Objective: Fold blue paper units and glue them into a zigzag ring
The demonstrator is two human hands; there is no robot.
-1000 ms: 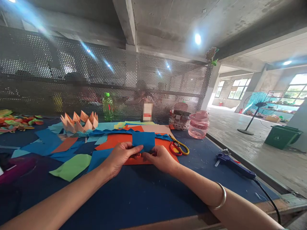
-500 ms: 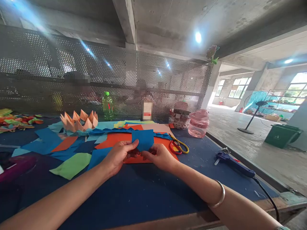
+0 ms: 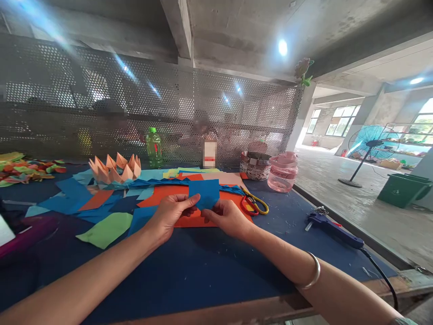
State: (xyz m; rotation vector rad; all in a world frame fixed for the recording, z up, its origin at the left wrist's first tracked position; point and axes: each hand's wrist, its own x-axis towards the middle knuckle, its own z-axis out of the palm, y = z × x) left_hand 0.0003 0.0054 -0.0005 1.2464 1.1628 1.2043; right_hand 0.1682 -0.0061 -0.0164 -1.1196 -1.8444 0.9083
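Observation:
Both my hands hold one small blue paper sheet (image 3: pixel 207 192) upright above an orange sheet (image 3: pixel 176 198) on the dark blue table (image 3: pixel 203 271). My left hand (image 3: pixel 171 215) pinches the sheet's lower left edge between thumb and fingers. My right hand (image 3: pixel 229 218) pinches its lower right edge; a silver bangle sits on that wrist. The sheet's top stands free above the fingers.
Scissors (image 3: pixel 253 205) with red and yellow handles lie right of the orange sheet. A blue glue gun (image 3: pixel 333 228) lies near the right edge. Loose blue, green and orange paper pieces, an orange folded paper crown (image 3: pixel 113 168), a green bottle (image 3: pixel 154 146), a basket (image 3: pixel 253 166) and a pink jar (image 3: pixel 283 171) stand behind.
The blue sheet has been turned and tilted in my fingers, one corner now pointing up. Both hands have stayed in about the same place.

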